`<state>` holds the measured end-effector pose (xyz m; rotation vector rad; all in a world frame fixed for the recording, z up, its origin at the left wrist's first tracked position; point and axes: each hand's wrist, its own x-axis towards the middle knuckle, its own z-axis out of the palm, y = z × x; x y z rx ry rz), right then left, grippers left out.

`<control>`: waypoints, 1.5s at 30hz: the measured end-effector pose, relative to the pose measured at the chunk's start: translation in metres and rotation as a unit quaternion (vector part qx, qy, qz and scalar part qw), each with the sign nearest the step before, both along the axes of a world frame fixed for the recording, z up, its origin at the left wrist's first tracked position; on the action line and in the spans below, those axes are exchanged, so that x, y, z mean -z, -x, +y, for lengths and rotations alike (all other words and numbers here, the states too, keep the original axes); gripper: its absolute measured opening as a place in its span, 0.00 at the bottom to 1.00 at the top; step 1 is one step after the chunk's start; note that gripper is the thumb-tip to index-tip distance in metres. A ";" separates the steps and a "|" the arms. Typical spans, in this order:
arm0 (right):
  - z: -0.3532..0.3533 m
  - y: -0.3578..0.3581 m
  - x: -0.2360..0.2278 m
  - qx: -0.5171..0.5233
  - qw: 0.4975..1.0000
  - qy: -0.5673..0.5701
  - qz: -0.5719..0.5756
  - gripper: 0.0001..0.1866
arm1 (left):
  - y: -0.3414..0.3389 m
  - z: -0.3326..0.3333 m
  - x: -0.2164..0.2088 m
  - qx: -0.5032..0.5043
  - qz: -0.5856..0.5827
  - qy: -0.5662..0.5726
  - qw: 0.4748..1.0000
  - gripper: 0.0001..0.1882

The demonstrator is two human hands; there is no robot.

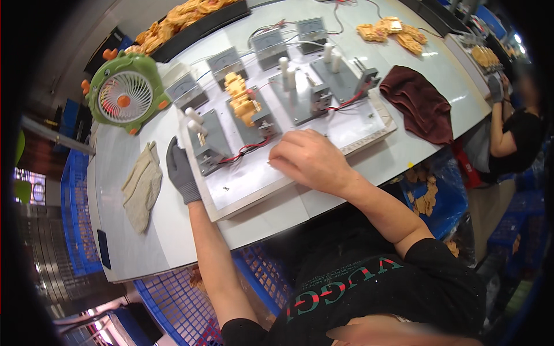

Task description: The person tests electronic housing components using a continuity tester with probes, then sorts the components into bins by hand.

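Note:
My left hand [180, 170], in a grey knit glove, lies along the left edge of a white board [242, 193], fingers stretched out and holding nothing visible. Bare, my right hand [311, 160] is over the board's front part, its fingers curled together; what they hold, if anything, is hidden. Just beyond it a yellow plastic part [239, 99] sits on one of several grey test fixtures [210, 138]. White posts [287, 74], metal blocks [264, 124] and red and black wires [245, 151] belong to these fixtures. Panel meters [227, 64] line the board's far side.
A green animal-shaped fan [124, 95] and a beige cloth glove [142, 187] are at left. Yellow parts fill a black tray [199, 26] at the back; more yellow parts [392, 33] and a maroon cloth [416, 104] are at right. Blue baskets [173, 303] stand below. Another person [511, 132] works at far right.

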<state>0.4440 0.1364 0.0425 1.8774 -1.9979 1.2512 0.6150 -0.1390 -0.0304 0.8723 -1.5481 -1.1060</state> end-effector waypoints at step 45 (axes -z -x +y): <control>-0.002 0.001 0.011 0.006 0.999 0.039 0.015 0.07 | 0.070 0.086 -0.174 0.250 -0.435 0.303 0.810 0.27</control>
